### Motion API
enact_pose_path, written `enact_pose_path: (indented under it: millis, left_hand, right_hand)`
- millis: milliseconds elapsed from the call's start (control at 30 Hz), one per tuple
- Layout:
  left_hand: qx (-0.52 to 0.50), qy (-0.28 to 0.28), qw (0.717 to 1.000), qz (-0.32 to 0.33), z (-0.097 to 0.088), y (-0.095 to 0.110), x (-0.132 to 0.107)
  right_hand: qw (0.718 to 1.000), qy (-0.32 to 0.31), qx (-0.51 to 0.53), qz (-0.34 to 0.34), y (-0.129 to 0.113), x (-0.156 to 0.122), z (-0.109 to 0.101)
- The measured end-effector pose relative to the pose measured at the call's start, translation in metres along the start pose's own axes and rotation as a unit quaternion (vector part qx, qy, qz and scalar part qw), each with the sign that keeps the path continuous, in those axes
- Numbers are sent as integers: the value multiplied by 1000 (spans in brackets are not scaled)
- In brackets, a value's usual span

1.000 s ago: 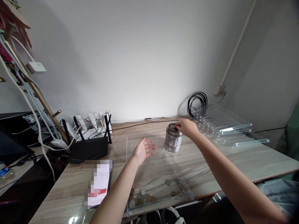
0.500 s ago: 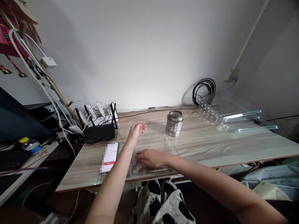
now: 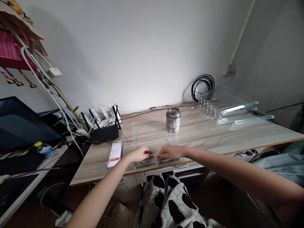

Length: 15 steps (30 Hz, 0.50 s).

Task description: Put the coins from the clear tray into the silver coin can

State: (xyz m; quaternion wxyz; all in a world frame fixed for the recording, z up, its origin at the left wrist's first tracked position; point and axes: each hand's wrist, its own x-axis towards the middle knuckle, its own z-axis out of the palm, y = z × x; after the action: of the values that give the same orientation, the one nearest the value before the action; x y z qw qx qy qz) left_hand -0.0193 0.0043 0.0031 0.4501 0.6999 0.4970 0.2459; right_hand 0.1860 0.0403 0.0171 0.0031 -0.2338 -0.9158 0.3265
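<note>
A shallow clear plastic tray (image 3: 134, 133) lies on the wood-grain table. My left hand (image 3: 140, 154) is low over its front part, thumb and fingers pinched on a small pale piece at the fingertips, too small to name. Close by on the right, my right hand (image 3: 171, 152) has its fingers curled downward over the tray; whatever is under or in them is hidden. A silver tin can (image 3: 173, 120) with a printed label stands upright by the tray's right side, beyond my right hand.
Left of the tray lies a phone (image 3: 115, 154), with a black router (image 3: 104, 133) behind it. Clear acrylic shelves (image 3: 239, 109) and a coiled black cable (image 3: 203, 88) occupy the right back. A bottle (image 3: 45, 149) stands at the far left.
My left hand has come down and back from above the tray to its front, closing into a pinch. My right hand has shifted right. The camera view has turned slightly.
</note>
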Motion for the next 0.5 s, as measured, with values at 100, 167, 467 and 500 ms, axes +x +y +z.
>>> enact_pose_path:
  millis: [100,167,467,500]
  left_hand:
    - [41,-17,999,26,6,5,3]
    - [53,-6,997,53,12,8,7]
    - [186,-138,972,37,15,15,12]
    - [199,-151,968,28,14,14,12]
  right_hand:
    - [997,9,-82,0,7,-3,-7]
    - [987,29,-155,12,9,-2,-10]
    - [968,-86,-219,90,5,4,-13]
    - [969,-88,-211,97,5,3,-14]
